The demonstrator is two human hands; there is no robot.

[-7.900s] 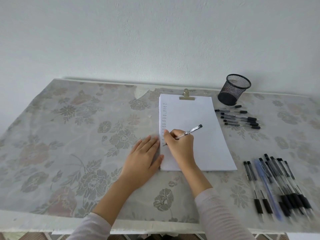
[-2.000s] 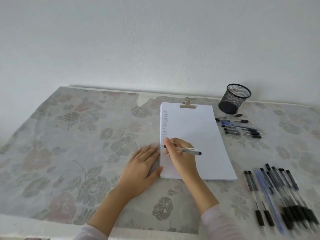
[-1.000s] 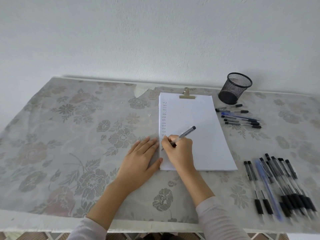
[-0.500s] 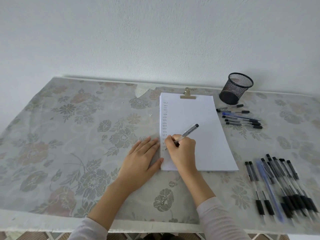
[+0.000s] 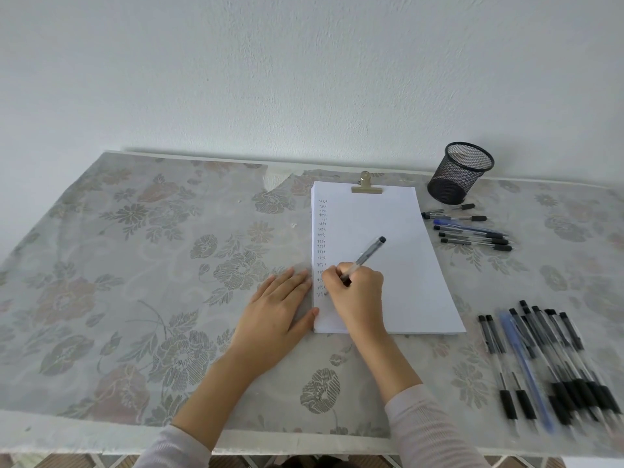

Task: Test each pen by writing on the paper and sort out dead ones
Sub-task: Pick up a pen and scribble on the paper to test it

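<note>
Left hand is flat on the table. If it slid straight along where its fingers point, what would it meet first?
The paper: the left hand points forward and right, its fingers right beside the stack's left edge.

White rectangular stack of paper (image 5: 398, 271), lying flat, pinched at its far edge by a brass bulldog clip (image 5: 366, 189). Down the left margin, a column of small dark test scribbles, with the rest of the top sheet blank. Clear-barrelled, black-gripped ballpoint pen (image 5: 366, 256), gripped in the right hand (image 5: 359, 293), tilted up and to the right, tip hidden behind the fingers at the foot of that column. Just right of the paper's far half, a small cluster of similar pens (image 5: 472, 235), lying roughly crosswise, one blue among them. Nearer, right of the paper's near corner, a larger row of black-gripped pens (image 5: 553, 363), side by side, partly overlapping, one blue barrel among them, somewhat blurred.
</note>
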